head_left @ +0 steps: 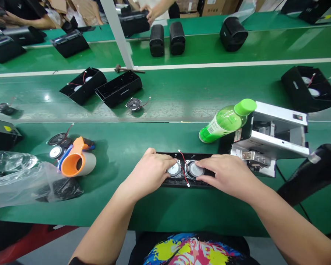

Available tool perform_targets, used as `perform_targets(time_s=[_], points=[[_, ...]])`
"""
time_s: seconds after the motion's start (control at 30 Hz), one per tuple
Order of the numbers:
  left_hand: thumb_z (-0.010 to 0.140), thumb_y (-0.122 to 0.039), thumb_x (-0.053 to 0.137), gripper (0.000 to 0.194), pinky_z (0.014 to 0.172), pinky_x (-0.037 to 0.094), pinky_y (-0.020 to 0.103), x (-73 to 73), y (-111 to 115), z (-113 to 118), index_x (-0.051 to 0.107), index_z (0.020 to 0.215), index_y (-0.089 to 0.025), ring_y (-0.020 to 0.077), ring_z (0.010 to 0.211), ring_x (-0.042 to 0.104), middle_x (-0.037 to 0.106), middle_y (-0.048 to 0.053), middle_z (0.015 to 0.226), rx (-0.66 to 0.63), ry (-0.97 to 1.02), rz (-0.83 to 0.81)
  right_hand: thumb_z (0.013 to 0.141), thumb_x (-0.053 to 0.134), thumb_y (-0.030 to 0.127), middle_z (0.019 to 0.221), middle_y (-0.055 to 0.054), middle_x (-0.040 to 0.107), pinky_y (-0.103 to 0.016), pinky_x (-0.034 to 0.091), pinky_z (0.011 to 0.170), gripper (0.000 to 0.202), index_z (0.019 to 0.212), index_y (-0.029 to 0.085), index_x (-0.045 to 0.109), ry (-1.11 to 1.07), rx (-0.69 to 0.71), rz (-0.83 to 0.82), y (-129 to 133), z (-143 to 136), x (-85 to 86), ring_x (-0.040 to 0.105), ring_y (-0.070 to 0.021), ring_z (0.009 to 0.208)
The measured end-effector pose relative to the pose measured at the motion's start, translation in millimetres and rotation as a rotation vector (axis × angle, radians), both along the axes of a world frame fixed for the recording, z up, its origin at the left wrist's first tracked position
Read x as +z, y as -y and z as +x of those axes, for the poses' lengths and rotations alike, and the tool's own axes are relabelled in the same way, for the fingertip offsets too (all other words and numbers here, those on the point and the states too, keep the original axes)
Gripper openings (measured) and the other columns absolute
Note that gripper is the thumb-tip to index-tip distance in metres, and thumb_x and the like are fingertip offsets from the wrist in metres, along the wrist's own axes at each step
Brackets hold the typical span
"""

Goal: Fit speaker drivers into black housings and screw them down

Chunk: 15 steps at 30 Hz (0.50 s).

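In front of me on the green bench lies a long black speaker housing, its inside facing up. Two small round speaker drivers sit side by side in it, with red wires and white plugs between them. My left hand has its thumb and fingers closed about the edge of the left speaker driver. Around the right speaker driver, the thumb and fingertips of my right hand are pinched. Both hands hide the ends of the housing.
A green-capped bottle leans by a white metal machine at right. To the left are an orange tape dispenser, loose drivers and plastic bags. Beyond lie open housings; a co-worker's hand holds another unit.
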<state>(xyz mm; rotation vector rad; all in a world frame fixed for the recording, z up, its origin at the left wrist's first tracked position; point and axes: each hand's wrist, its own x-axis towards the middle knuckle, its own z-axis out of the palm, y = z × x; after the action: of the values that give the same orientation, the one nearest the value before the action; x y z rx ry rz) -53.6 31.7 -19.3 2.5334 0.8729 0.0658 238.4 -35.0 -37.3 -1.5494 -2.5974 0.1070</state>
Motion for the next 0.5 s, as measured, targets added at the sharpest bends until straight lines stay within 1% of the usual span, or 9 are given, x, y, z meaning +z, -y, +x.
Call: perform_targets(time_s=[0.13, 0.33, 0.5], points=[[0.101, -0.011, 0.060, 0.034, 0.088, 0.035, 0.041, 0.2, -1.4, 0.0, 0.073, 0.130, -0.025, 0.0254, 0.106, 0.076, 0.082, 0.007, 0.115, -0.005, 0.008, 0.005, 0.093, 0.084, 0.041, 0.109, 0.000, 0.085, -0.035, 0.053, 0.070, 0.032, 0.122, 0.027, 0.079, 0.007, -0.002, -0.021, -0.2, -0.6, 1.3, 0.080, -0.0228, 0.091], [0.100, -0.008, 0.062, 0.034, 0.088, 0.033, 0.042, 0.0, -2.0, 0.4, 0.073, 0.128, -0.024, 0.0244, 0.109, 0.076, 0.082, 0.005, 0.119, -0.005, -0.002, -0.009, 0.093, 0.085, 0.041, 0.107, -0.001, 0.084, -0.038, 0.056, 0.068, 0.035, 0.123, 0.025, 0.079, 0.011, -0.009, -0.060, -0.6, -1.6, 4.8, 0.080, -0.0253, 0.090], [0.099, -0.005, 0.062, 0.036, 0.086, 0.032, 0.042, -2.9, -1.1, 0.2, 0.073, 0.128, -0.025, 0.0242, 0.107, 0.077, 0.082, 0.004, 0.121, -0.006, 0.002, 0.007, 0.099, 0.079, 0.043, 0.109, -0.005, 0.081, -0.038, 0.062, 0.079, 0.035, 0.127, 0.021, 0.076, 0.020, -0.017, -0.121, 1.0, -4.1, 6.7, 0.077, -0.0225, 0.095]])
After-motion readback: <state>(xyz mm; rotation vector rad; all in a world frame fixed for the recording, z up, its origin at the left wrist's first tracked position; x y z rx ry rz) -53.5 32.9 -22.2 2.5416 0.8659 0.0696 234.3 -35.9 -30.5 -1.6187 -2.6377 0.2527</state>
